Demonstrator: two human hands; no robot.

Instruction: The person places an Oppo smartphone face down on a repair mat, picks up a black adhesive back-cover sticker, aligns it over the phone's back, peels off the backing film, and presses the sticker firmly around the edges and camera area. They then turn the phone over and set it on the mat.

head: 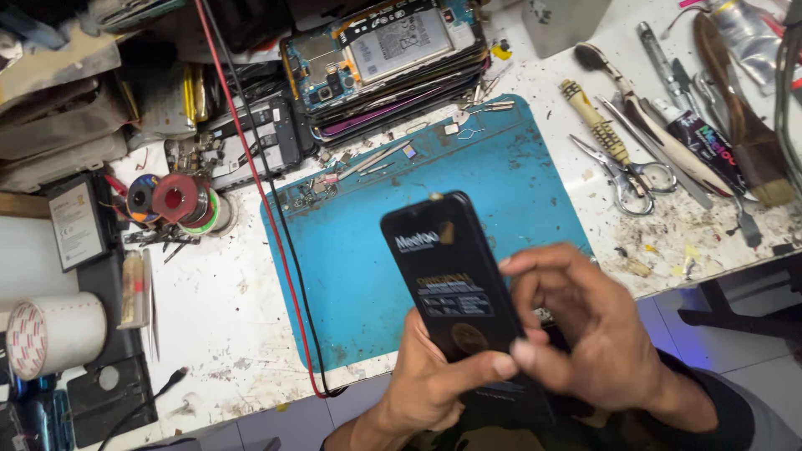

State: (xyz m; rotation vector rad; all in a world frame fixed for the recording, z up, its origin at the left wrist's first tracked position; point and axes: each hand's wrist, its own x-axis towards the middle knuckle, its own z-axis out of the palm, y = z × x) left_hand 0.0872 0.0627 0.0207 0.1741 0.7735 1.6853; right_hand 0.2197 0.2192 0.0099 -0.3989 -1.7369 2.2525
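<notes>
My left hand (430,384) grips a black phone-shaped screen panel (447,267) from below, thumb laid across its lower face. The panel is tilted, its top end over the blue work mat (501,175). A printed protective film covers its face. My right hand (585,330) hovers at the panel's right edge, with its fingers curled and the fingertips meeting my left thumb near the panel's lower right side. The panel's bottom end is hidden behind my hands.
A stack of opened phones (384,63) lies at the back of the mat. Tweezers, scissors (622,171), brushes and a tube lie at the right. Solder spools (175,200), a battery (75,221), a tape roll (54,334) sit at the left. Red and black wires (276,225) cross the bench.
</notes>
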